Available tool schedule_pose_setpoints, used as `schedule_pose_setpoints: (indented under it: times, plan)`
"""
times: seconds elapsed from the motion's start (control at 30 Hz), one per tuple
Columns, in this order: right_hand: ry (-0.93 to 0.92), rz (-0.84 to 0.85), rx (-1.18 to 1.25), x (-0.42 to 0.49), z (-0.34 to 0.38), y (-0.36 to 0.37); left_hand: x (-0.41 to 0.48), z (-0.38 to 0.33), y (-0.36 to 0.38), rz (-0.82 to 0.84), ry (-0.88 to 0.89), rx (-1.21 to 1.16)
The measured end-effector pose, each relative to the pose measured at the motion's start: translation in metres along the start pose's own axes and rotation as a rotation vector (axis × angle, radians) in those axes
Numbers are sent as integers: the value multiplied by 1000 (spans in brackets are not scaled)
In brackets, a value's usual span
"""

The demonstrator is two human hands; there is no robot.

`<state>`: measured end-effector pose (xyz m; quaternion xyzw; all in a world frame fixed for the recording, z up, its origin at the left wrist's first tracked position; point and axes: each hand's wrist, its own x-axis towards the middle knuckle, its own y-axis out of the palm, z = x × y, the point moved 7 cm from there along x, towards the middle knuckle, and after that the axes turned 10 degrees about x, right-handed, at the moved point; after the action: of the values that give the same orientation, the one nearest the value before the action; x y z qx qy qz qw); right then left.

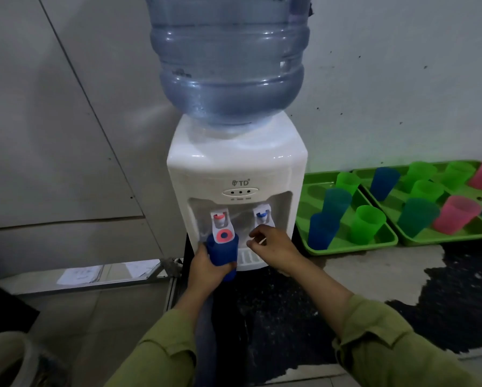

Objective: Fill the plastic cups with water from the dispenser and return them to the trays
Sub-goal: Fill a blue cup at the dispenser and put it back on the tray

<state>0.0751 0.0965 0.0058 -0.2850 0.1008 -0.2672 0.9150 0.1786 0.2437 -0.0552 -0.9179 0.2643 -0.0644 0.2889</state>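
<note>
A dull grey panelled wall (66, 135) is standing behind everything, and a dark speckled surface (276, 317) is spreading below, with pale patches. At the left edge a sheet of white paper (77, 275) is lying low by a metal rail. An olive cloth sleeve (161, 353) is leading up to the left hand (206, 272), whose fingers are wrapping round a smooth opaque blue plastic cup (223, 251). The cup is sitting against the red tap (220, 219), whose round red-faced paddle is covering its mouth. Above, a glossy white plastic dispenser (234, 169) is carrying an upturned ribbed translucent blue water bottle (228, 60). The right hand (276, 247) is hovering just under the blue tap (263, 215), over the slotted drip grille (248, 258). Its fingers are curling inward, and whether they are pinching the lever cannot be told. Further right, two bright green moulded plastic trays (346, 244) are lying side by side, holding translucent green, blue, teal and pink tumblers (368, 223) standing upright.
</note>
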Motion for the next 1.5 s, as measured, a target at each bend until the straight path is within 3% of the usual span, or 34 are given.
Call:
schedule_pose_setpoints:
  times: [0.63,0.8,1.13,1.5]
  plan:
    - [19,91,-42,11,-10,39,19,6,5,15,33,-101]
    - [22,106,63,8,-13,61,11,3,-7,-7,102,-89]
    - [148,-11,258,31,-22,83,15,-33,-47,-224,177,207]
    - [82,-2,287,33,-28,89,25,-42,-34,-159,157,467]
